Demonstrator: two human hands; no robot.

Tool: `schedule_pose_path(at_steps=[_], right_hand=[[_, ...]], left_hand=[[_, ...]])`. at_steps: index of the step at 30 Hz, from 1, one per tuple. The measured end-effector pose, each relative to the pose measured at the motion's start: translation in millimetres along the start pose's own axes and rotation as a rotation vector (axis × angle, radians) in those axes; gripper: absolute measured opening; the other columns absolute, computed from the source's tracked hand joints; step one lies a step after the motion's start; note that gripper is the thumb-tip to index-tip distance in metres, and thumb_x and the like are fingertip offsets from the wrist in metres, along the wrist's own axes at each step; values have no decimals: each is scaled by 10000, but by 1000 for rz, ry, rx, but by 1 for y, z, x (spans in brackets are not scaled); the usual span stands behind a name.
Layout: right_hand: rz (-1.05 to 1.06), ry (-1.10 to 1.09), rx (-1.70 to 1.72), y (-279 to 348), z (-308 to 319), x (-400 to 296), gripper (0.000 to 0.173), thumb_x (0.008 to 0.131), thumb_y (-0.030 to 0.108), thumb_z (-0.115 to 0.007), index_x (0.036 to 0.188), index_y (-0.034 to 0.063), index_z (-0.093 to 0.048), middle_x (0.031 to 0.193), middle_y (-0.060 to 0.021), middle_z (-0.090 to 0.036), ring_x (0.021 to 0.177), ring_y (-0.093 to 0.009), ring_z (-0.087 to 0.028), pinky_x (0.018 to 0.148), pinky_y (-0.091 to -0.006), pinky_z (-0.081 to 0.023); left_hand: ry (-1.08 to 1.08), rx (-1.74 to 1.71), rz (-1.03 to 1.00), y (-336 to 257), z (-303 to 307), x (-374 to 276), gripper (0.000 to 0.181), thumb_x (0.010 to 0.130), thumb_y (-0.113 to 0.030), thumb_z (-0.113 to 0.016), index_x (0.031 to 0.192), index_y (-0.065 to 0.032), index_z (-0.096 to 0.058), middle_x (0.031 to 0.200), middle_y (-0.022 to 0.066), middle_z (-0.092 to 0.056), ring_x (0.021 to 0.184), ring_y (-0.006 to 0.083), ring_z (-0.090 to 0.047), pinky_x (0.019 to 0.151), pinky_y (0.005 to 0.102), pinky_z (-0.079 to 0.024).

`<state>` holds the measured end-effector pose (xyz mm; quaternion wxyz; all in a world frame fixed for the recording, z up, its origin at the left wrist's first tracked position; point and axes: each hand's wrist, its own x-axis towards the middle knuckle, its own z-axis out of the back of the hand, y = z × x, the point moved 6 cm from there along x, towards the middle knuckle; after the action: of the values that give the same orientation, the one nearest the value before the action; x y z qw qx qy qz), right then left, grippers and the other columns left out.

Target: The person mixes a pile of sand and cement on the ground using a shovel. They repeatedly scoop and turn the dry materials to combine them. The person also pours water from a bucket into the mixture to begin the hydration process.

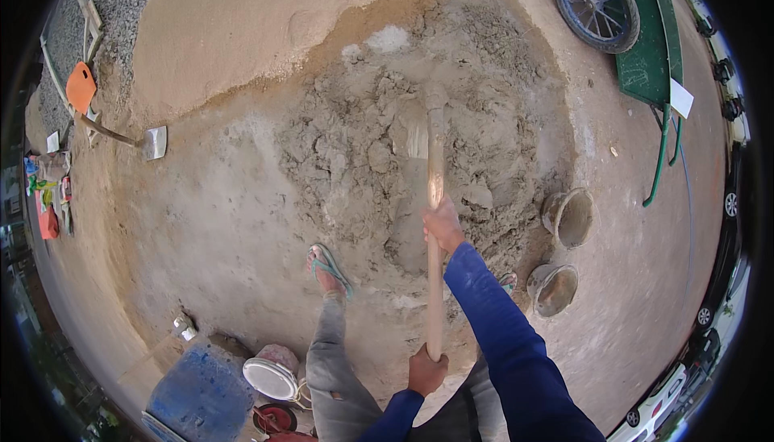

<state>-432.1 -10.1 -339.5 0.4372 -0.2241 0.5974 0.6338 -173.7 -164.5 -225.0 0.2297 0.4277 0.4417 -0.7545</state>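
Both hands hold a long wooden handle [435, 285] that runs straight away from me. My left hand [427, 370] grips it at its near end, low in the view. Farther up the shaft, my right hand [444, 224] is closed around it. The tool's head at the far end is largely hidden in a broad heap of wet grey mortar [357, 134], so its kind cannot be told. A smooth scraped strip shows beside the shaft. My feet, in flip-flops [331, 268], stand at the heap's near edge, one on each side of the handle.
Two mortar-crusted buckets [574, 217] [555, 289] stand right of the heap. A green wheelbarrow [647, 67] is at upper right, sand [242, 25] at upper left. A shovel [155, 142] lies left. Near my left leg are a blue drum [202, 390] and a white-topped bucket [270, 378].
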Motion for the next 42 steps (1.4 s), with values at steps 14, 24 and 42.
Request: schedule_pose_path(at_steps=[14, 24, 42], right_hand=[[-210, 188, 287, -117, -49, -55, 399, 809, 25, -613, 1128, 80, -380, 660, -40, -490, 434, -148, -482, 367, -334, -439], [235, -164, 349, 61, 108, 22, 274, 828, 40, -574, 1021, 51, -381, 707, -37, -476, 447, -116, -465, 368, -310, -450], [208, -431, 526, -37, 248, 2, 243, 836, 38, -566, 1016, 31, -403, 686, -64, -496, 459, -135, -491, 368, -314, -455]], left_hand=[[91, 157, 376, 18, 42, -93, 472, 725, -189, -659, 1136, 34, -600, 906, 293, -671, 914, 417, -671, 867, 473, -516], [58, 176, -249, -84, 20, 50, 238, 761, -138, -646, 934, 11, -582, 720, 263, -623, 727, 430, -651, 644, 460, -515], [310, 409, -400, -79, -46, 56, 290, 744, -167, -670, 948, 27, -597, 756, 281, -630, 764, 465, -629, 702, 516, -510]])
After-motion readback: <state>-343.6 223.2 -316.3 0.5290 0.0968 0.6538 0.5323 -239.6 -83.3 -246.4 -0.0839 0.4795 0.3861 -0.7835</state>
